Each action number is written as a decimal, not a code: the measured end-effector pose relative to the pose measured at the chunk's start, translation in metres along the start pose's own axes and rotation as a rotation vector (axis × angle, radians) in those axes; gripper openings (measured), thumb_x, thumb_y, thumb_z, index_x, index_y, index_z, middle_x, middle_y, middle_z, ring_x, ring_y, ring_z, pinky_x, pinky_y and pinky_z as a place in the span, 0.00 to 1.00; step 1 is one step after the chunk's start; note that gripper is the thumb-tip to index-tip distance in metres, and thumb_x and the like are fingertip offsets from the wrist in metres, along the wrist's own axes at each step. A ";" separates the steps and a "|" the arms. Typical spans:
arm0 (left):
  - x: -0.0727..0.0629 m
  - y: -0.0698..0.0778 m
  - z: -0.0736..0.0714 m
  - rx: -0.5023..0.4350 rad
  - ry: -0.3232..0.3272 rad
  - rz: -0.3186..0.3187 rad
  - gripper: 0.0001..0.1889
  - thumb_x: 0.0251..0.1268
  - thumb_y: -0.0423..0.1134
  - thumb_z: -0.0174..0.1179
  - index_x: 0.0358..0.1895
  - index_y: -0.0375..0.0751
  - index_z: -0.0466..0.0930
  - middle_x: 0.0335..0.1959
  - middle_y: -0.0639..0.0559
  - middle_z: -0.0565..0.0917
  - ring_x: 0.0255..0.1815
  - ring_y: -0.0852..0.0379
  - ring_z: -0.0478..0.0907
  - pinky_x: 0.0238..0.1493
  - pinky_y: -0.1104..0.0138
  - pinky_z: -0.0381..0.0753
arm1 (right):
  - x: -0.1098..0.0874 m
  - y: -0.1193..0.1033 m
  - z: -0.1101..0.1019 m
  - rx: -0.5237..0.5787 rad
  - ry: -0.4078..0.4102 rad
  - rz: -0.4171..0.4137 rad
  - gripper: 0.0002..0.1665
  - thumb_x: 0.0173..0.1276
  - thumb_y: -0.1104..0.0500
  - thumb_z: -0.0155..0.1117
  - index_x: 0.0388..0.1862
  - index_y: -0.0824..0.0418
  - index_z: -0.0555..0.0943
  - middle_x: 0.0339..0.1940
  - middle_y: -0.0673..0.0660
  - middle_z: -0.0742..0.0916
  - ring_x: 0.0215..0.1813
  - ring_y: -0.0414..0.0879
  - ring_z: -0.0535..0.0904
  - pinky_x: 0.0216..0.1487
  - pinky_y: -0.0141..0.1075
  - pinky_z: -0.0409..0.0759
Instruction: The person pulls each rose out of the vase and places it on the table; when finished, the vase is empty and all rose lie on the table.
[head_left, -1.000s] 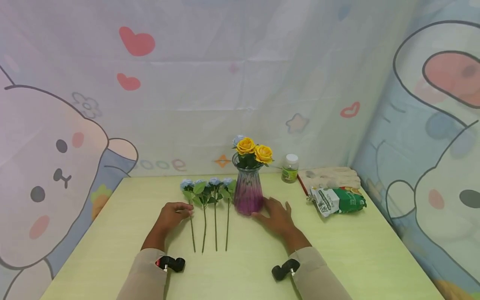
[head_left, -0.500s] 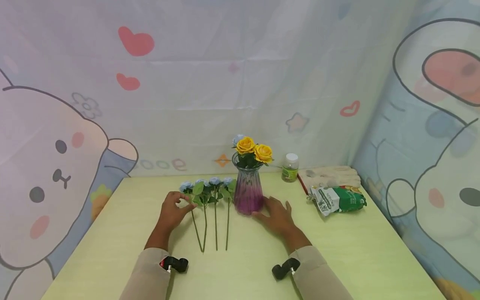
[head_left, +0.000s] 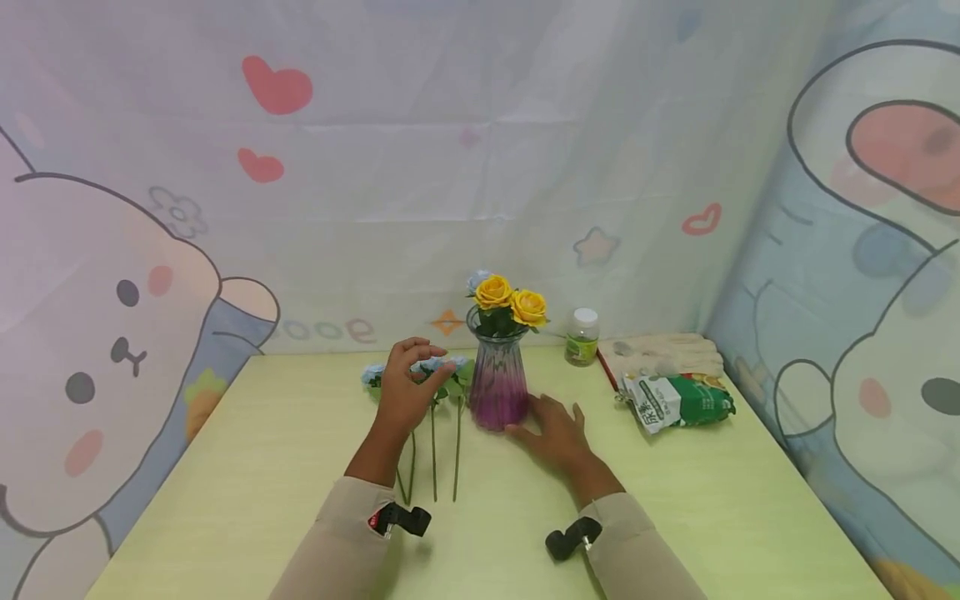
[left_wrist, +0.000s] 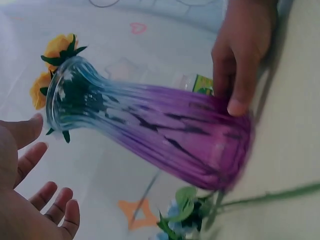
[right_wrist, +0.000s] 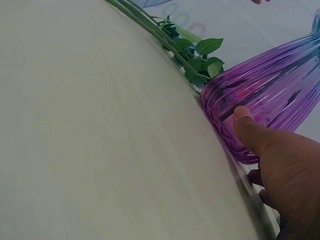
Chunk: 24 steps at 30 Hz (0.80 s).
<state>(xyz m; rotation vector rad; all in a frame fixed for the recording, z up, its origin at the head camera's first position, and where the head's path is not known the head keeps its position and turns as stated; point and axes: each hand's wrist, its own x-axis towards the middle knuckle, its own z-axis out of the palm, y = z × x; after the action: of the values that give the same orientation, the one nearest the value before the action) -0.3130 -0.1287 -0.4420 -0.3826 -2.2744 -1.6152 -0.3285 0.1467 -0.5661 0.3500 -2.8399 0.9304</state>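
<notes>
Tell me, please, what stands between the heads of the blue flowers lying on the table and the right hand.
The purple vase stands between the blue flower heads and the right hand, as the head view shows.

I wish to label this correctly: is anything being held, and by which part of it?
The vase is held low, near its base, by the right grip. The left grip holds nothing.
</notes>
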 end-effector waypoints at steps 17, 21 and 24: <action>0.047 0.036 0.033 -0.212 -0.040 -0.225 0.24 0.84 0.52 0.63 0.74 0.47 0.79 0.79 0.44 0.72 0.78 0.41 0.74 0.76 0.39 0.76 | 0.001 0.003 0.001 0.006 0.009 0.001 0.47 0.77 0.31 0.66 0.85 0.52 0.71 0.83 0.59 0.78 0.87 0.62 0.67 0.86 0.76 0.40; 0.061 0.031 0.035 -0.305 -0.102 -0.302 0.31 0.88 0.55 0.56 0.83 0.45 0.69 0.81 0.42 0.72 0.83 0.42 0.70 0.84 0.43 0.69 | 0.000 0.001 0.000 0.003 0.006 0.004 0.47 0.77 0.30 0.66 0.85 0.53 0.71 0.83 0.59 0.78 0.87 0.62 0.67 0.86 0.76 0.40; 0.070 0.030 0.036 -0.394 -0.142 -0.326 0.35 0.90 0.59 0.50 0.86 0.41 0.63 0.85 0.42 0.68 0.87 0.41 0.65 0.88 0.44 0.64 | 0.000 -0.001 0.000 -0.001 0.007 0.000 0.47 0.77 0.30 0.66 0.85 0.53 0.72 0.83 0.60 0.78 0.87 0.62 0.68 0.86 0.77 0.42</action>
<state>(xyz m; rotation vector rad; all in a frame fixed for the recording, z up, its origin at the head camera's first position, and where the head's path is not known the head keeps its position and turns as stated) -0.3692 -0.0828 -0.3985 -0.2295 -2.1966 -2.2809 -0.3278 0.1459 -0.5658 0.3456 -2.8342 0.9289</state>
